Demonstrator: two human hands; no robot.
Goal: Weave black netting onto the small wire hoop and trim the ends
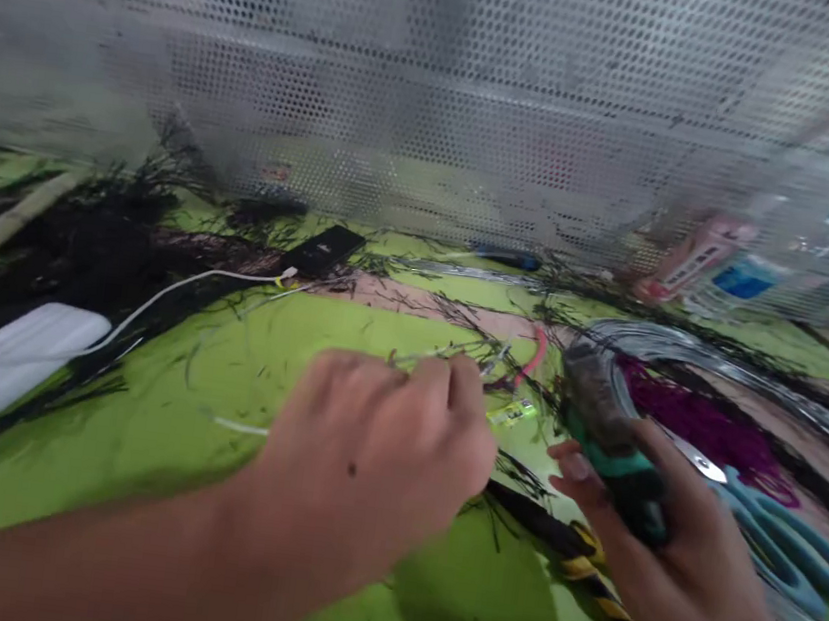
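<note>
Two hands work low in the frame over a bright green bench [250, 351]. The left hand [373, 457], at centre, has its grip curled shut, fingertips pinched together on a thin wire [424, 357] that shows just above the knuckles; the blur hides how the wire runs on. The right hand [687, 556], at lower right, has its grip clamped around a teal-handled tool [613, 446], the fingers wrapped over the handle and the dark head pointing toward upper centre. Just right of that hand lie teal scissors [780, 537], and beyond them a coil of silver wire [717, 363] curves around a magenta bundle [695, 421]. A white pad [0, 365] and a heap of black strands [89, 250] lie at left. A perforated metal panel [441, 92] fills the top of the frame.
</note>
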